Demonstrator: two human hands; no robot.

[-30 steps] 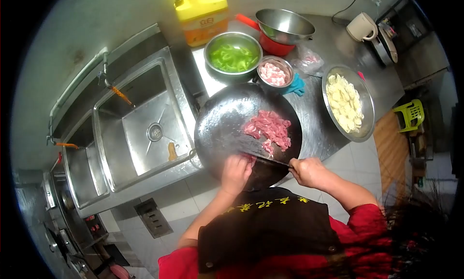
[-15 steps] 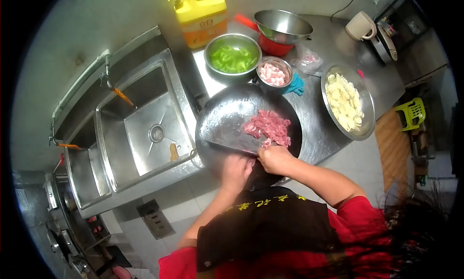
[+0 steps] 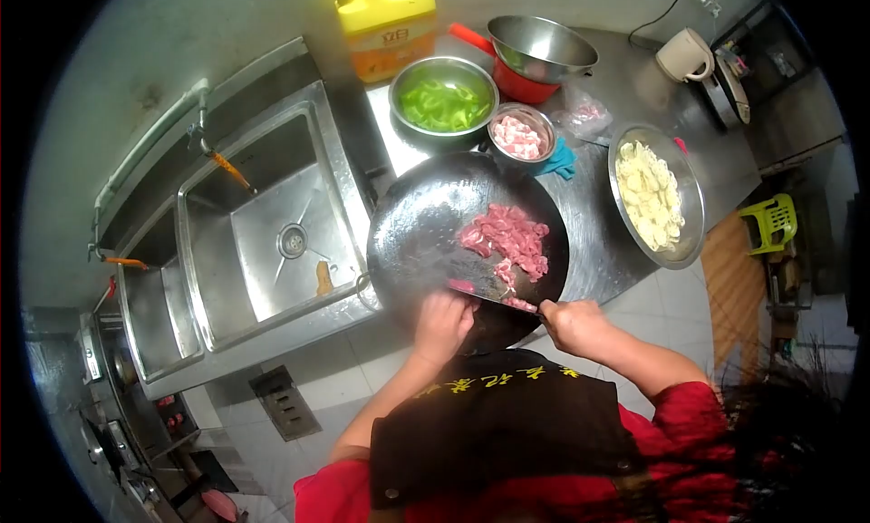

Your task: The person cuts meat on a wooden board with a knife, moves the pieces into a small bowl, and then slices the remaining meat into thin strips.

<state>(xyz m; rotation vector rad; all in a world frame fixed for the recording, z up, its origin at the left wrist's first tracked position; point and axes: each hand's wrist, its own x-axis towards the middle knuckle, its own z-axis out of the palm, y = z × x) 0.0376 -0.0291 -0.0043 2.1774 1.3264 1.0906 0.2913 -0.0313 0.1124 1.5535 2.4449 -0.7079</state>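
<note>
Over the near part of a dark round pan-like surface, my right hand is wrapped round the handle of a knife. The blade points left toward my left hand, whose fingers are curled down on a piece of pink meat. Whatever lies beneath those fingers is hidden. A pile of sliced meat rests on the dark surface beyond the blade, with a few slices close to the knife.
Left is a steel double sink. Beyond the dark surface stand a bowl of green peppers, a small bowl of pale pink meat, a yellow jug and a steel bowl. A bowl of pale slices sits right.
The knife and my right hand went left and forward across the surface, then came back right. Meat slices now lie by the blade. My left hand has stayed almost in place.
</note>
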